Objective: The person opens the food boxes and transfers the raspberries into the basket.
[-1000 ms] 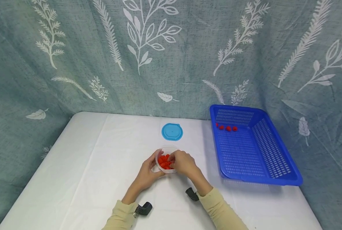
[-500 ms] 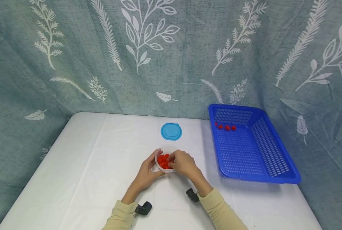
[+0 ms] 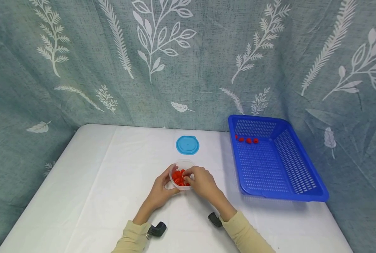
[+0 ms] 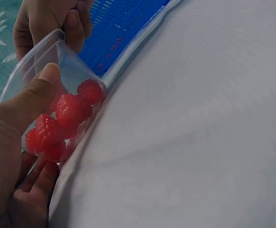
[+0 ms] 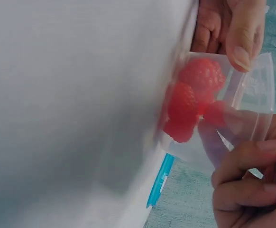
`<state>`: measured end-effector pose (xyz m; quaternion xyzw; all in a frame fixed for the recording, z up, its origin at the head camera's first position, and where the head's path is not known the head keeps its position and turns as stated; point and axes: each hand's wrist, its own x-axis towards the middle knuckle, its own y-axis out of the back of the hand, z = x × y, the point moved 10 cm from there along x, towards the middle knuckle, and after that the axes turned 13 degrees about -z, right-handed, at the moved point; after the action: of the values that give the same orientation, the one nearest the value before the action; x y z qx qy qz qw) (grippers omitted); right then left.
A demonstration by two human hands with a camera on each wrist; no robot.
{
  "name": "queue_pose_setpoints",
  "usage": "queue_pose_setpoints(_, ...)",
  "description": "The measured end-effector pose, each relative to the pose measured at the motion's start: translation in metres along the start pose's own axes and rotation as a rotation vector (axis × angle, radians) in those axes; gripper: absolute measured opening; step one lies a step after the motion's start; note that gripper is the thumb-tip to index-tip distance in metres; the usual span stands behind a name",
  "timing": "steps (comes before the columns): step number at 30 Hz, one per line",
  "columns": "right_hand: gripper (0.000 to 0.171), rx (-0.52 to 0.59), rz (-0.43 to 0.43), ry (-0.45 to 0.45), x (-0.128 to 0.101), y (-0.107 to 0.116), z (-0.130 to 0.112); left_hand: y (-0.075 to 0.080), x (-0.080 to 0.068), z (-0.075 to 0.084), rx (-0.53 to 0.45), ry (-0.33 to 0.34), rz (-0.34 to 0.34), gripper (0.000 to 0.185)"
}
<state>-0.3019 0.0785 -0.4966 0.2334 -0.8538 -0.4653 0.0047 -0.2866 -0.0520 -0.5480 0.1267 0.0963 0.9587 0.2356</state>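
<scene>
My left hand (image 3: 160,188) grips a clear plastic container (image 4: 67,57) on the white table, its thumb on the near wall and fingers under the far side. Several red raspberries (image 4: 71,109) lie in the bottom of the container. From the right, my right hand (image 3: 203,181) reaches over the rim. Its thumb and a finger are inside, pinching one raspberry (image 5: 215,113), seen through the wall in the right wrist view. Its other fingers (image 5: 244,194) are curled outside the container. Beyond the container lies a blue lid (image 3: 187,145), flat on the table.
A blue slotted basket (image 3: 289,195) stands at the right of the table, with several raspberries (image 3: 248,140) in its far left corner. A patterned green curtain (image 3: 188,88) hangs behind the white table (image 3: 90,189). Each wrist carries a small black camera (image 3: 157,229).
My right hand has drawn slightly up and back within the container, with its thumb and finger tighter on a raspberry. The left hand keeps its grip. The whole view has shifted a little.
</scene>
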Motion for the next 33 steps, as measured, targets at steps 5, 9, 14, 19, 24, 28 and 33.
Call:
queue_pose_setpoints(5, 0.015, -0.005, 0.076, 0.041, -0.009, 0.005, -0.003, 0.0, 0.001, -0.001, 0.001, 0.005, -0.002, 0.087)
queue_pose_setpoints(9, 0.017, 0.023, 0.112, 0.046, -0.017, 0.013, -0.001, 0.0, 0.001, -0.002, 0.002, 0.034, -0.005, 0.086)
queue_pose_setpoints(14, 0.019, 0.104, 0.154, 0.063, -0.031, 0.027, -0.002, -0.001, 0.002, -0.005, 0.005, 0.058, -0.011, 0.088)
queue_pose_setpoints(19, 0.021, 0.27, 0.174, 0.125, -0.047, 0.048, -0.007, -0.002, 0.002, -0.006, 0.002, 0.068, -0.014, 0.088)
queue_pose_setpoints(24, 0.021, 0.458, 0.165, 0.211, -0.064, 0.074, -0.013, -0.002, 0.001, -0.005, 0.0, 0.078, -0.015, 0.088)
queue_pose_setpoints(28, 0.021, 0.558, 0.158, 0.265, -0.077, 0.098, -0.016, -0.002, 0.001, -0.004, -0.001, 0.067, -0.004, 0.088)
queue_pose_setpoints(33, 0.025, 0.637, 0.194, 0.335, -0.09, 0.134, -0.011, -0.002, 0.001, -0.006, -0.006, 0.074, 0.002, 0.088)
